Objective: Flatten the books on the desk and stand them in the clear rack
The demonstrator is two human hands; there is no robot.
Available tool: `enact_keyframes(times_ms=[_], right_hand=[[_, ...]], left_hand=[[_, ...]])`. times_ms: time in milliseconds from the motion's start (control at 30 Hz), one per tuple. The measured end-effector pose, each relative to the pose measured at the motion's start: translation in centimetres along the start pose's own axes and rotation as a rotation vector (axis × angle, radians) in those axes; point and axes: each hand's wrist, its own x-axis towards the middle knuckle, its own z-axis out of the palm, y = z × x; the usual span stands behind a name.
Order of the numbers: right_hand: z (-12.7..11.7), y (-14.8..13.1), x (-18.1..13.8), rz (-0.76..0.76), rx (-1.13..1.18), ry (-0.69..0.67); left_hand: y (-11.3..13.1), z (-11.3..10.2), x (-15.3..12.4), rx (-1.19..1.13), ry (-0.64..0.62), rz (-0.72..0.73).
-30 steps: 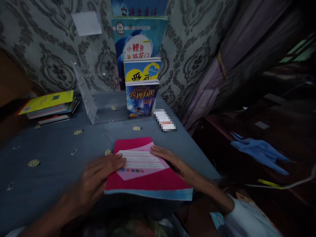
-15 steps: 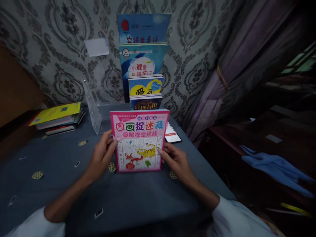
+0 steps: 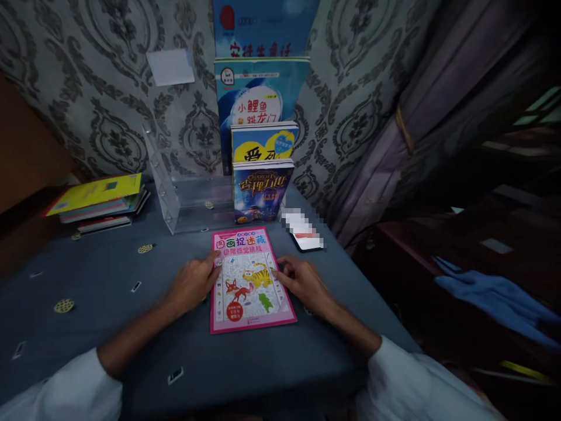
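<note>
A pink picture book (image 3: 249, 280) with a tiger and a fox on its cover lies flat, face up, on the blue-grey tablecloth (image 3: 109, 292). My left hand (image 3: 193, 283) grips its left edge, thumb on the cover. On the opposite edge rests my right hand (image 3: 302, 283), fingers curled over the side of the book. Just beyond the pink book, several books stand upright in a row in a clear acrylic rack (image 3: 175, 193), the nearest one dark blue (image 3: 258, 190).
A stack of books with a yellow one on top (image 3: 100, 199) lies at the back left. A phone (image 3: 304, 234) rests right of the rack. Patterned wallpaper backs the table, a curtain (image 3: 394, 128) hangs on the right, and a blue cloth (image 3: 486, 292) lies beyond the table's right edge.
The pink book was turned over and stood upright between both hands, then laid down flat with its front cover up. Both hands stayed on its side edges.
</note>
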Motion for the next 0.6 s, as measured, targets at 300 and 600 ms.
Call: enact_keyframes(times_ms=[300,600], right_hand=[[-0.2,-0.4,0.5,-0.030,0.025,0.014],[-0.7,-0.6,1.3,-0.032,-0.191,-0.018]], left_hand=[[-1.1,1.9,2.5,0.166,0.335,0.205],[-1.6,2.6,5.0,0.133,0.359,0.260]])
